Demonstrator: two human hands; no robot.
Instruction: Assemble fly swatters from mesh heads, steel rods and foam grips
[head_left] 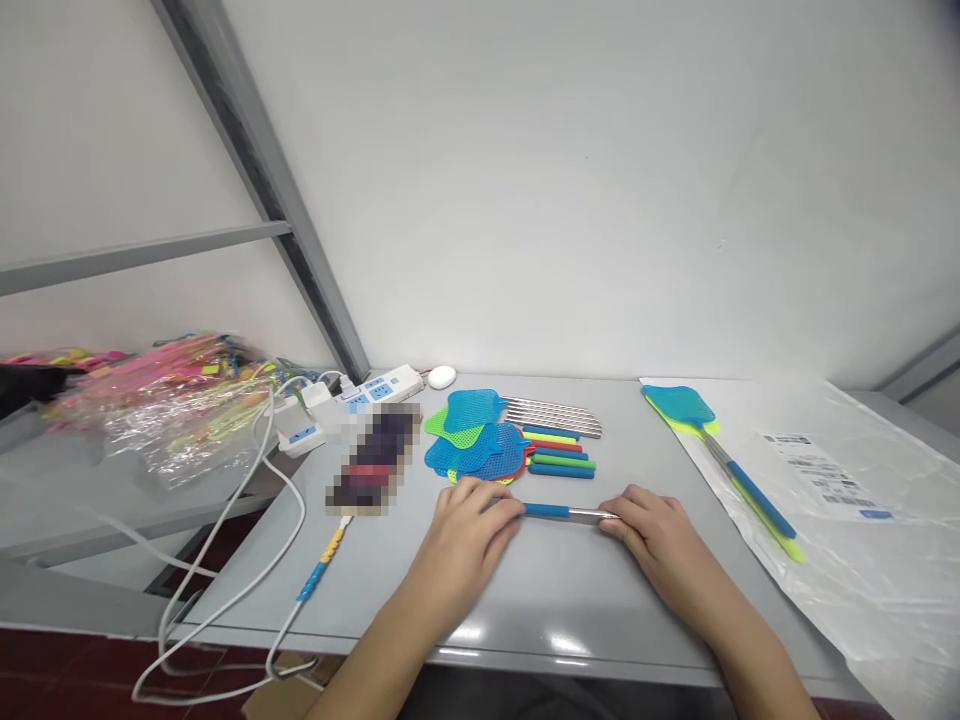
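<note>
Between my hands, low over the grey table, lies a metal rod with a blue handle (pixel 551 510). My left hand (pixel 474 520) is closed around the blue handle end. The bare metal end is pinched in my right hand (pixel 651 520), whose fingers hide its tip. Just beyond my hands rest several loose fly swatter heads (pixel 474 450) in blue, green and red. Beside them lie several coloured handle tubes (pixel 562 457) and a row of silver rods (pixel 551 412). Two whole fly swatters (pixel 731 465), blue and yellow-green, lie together at the right.
A white plastic sheet (pixel 840 520) covers the table's right side. At the left are a power strip (pixel 382 390), a pixelated object (pixel 375 460) with a white cable (pixel 289 620), and a white oval item (pixel 442 377). Bagged goods (pixel 187 400) pile on a shelf beyond.
</note>
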